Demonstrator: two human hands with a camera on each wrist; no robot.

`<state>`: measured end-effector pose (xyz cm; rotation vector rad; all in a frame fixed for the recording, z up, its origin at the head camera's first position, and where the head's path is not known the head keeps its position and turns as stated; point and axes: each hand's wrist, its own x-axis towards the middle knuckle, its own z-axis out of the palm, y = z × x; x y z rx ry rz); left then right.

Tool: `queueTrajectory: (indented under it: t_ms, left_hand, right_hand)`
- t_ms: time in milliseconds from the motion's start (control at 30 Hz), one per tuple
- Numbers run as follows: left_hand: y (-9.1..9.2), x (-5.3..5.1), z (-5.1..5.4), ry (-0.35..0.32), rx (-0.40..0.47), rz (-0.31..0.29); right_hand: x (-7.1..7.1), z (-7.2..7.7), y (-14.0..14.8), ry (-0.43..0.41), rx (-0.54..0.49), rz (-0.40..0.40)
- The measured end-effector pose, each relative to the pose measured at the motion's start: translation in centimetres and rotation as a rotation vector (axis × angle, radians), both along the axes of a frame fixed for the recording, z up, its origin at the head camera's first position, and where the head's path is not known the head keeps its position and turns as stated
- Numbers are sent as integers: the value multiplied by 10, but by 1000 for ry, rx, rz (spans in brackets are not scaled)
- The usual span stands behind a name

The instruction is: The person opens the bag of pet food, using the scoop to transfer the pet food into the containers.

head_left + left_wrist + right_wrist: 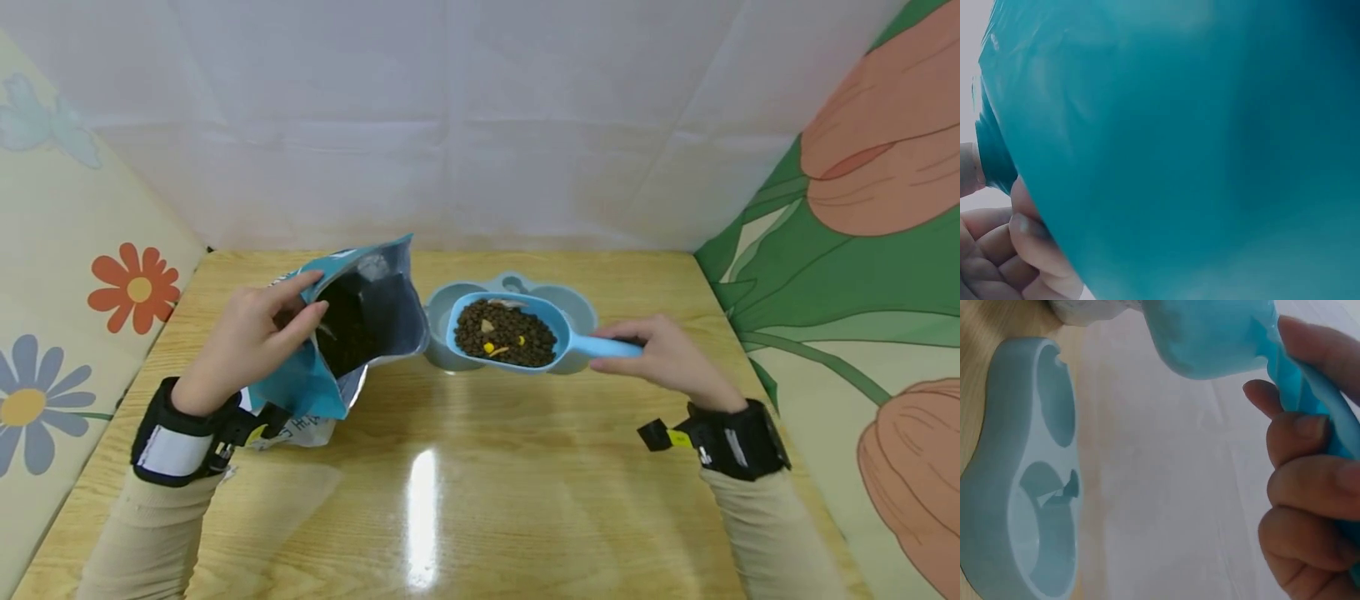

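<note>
1. Above the twin bowl (1004, 425), a blue scoop (555, 317) hangs level; the head view shows its heap of brown kibble (502, 333), flecked with yellow and pale bits, while the right wrist view catches only the outside of its cup.
2. That same wrist view reveals the bowl's side wall and both wells as it sits on the desk (487, 508); from the head, the scoop covers part of them.
3. The teal side of the bag (300, 383) nearly fills the left wrist view, whereas the head view shows its gaping, silver-lined mouth and dark contents.
4. The scoop's long axis runs crosswise in the head view: cup pointing left towards the bag, handle (611, 347) pointing right and angled slightly to the near side.
5. The bag, left of the bowl, is tilted, its mouth turned to the right.
6. The right hand (667, 358) comes in from the right, its fingers (1300, 487) curled firmly round the handle.
7. The left hand (247, 333), back uppermost, pinches the bag's edge between thumb and fingers; the left wrist view shows bent fingers against the teal film.
8. Both forearms reach forward from the near side in beige sleeves (157, 533), with black straps (180, 442) round the wrists.
</note>
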<state>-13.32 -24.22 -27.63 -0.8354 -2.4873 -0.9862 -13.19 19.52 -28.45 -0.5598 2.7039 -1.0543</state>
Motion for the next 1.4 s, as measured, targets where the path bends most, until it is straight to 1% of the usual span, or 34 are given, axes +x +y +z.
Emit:
queueTrajectory:
  t_ms: [167, 400, 467, 567, 700, 867, 967, 1133, 1200, 1400]
  left_hand:
    - [-1, 0, -1, 10, 5, -3]
    - [0, -1, -1, 27, -3, 2]
    - [0, -1, 0, 28, -3, 2]
    - [1, -1, 0, 27, -1, 2]
    - [1, -1, 0, 24, 9, -2]
    - [0, -1, -1, 22, 20, -10]
    - [0, -2, -1, 21, 24, -19]
    - [0, -2, -1, 14, 22, -21]
    - [0, -2, 0, 12, 18, -18]
    - [-1, -1, -1, 4, 19, -13]
  right_hand:
    - [-16, -18, -8, -6, 27, 26]
    - [-37, -40, -22, 33, 73, 61]
    - [-43, -45, -27, 35, 84, 56]
    - [-52, -49, -36, 50, 133, 37]
    - [-64, -48, -49, 83, 215, 14]
    - [-78, -41, -68, 109, 315, 36]
    - [-82, -35, -78, 122, 396, 55]
    - [-84, -26, -92, 186, 541, 100]
    - [-83, -24, -96, 211, 580, 106]
    - [-78, -19, -104, 308, 675, 88]
